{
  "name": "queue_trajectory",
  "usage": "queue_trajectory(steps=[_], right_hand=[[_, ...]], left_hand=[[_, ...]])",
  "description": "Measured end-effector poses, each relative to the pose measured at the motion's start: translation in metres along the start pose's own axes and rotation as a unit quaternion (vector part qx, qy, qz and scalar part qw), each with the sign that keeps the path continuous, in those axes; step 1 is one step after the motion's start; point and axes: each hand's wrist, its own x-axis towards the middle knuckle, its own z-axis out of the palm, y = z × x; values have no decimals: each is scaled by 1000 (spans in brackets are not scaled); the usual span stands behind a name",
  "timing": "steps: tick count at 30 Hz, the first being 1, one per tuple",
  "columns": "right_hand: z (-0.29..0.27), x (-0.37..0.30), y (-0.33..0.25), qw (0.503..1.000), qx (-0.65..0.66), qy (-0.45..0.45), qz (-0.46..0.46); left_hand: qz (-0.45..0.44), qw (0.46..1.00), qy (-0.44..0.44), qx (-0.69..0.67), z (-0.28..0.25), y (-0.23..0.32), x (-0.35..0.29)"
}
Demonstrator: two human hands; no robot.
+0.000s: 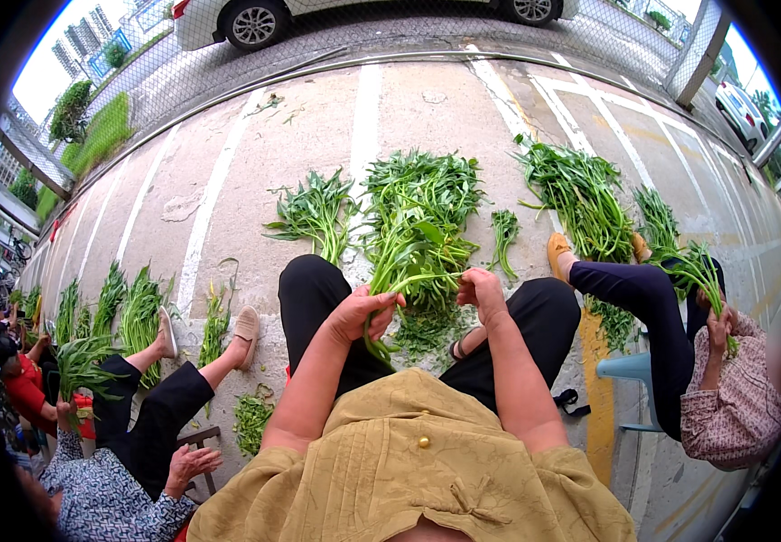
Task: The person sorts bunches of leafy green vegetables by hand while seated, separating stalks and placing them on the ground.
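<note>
My left hand (365,313) is closed around a bunch of water spinach (409,256), its leafy tops pointing away from me and its stem ends hanging below my fist. With finger and thumb, my right hand (483,293) pinches the end of a pale green stem (440,276) that stretches across from the bunch. Just past my hands, between my knees, lies a large heap of water spinach (422,185) on the concrete. Loose trimmings (427,332) are scattered beneath it. A smaller bundle (316,210) rests left of the heap, and a few stalks (503,239) lie to its right.
At my right a person (734,388) on a blue stool (630,375) holds greens, beside another pile (580,194). To my left a seated person (111,488) holds a bunch (83,366). A wire fence (390,36) runs beyond, with a white car (363,7) behind it.
</note>
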Motion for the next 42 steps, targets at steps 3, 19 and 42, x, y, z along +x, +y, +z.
queue_trajectory(steps=[3, 19, 42], right_hand=[[-12, 9, 6, 999, 39, 33, 12], [-16, 20, 31, 951, -268, -19, -151], [7, 2, 29, 962, -177, -103, -178]], left_hand=[[0, 1000, -8, -6, -1, -1, 1], [77, 993, -25, -90, -6, 1, 0], [56, 996, -22, -60, -5, -1, 1]])
